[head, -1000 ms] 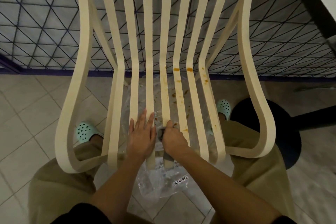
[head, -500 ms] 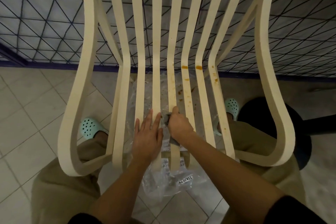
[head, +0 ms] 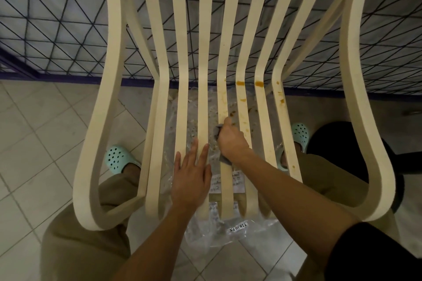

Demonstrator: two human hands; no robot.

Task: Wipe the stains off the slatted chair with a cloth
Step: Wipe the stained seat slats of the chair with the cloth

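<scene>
The cream slatted chair (head: 107,102) fills the view, seen from above its seat. Orange-brown stains (head: 240,83) mark the right-hand slats near the bend between seat and back. My right hand (head: 230,141) grips a small grey cloth (head: 217,131) and presses it on a middle seat slat. Most of the cloth is hidden under the fingers. My left hand (head: 191,175) lies flat with straight fingers on the slats just left of it.
A clear plastic sheet (head: 237,230) with a printed label lies on the tiled floor under the seat. My feet in pale green clogs (head: 118,158) stand either side. A dark wire-grid panel (head: 57,29) stands behind the chair, and a black round base (head: 338,141) sits at right.
My right hand has slid the cloth farther up the middle slat toward the chair back. My left hand has stayed flat on the slats.
</scene>
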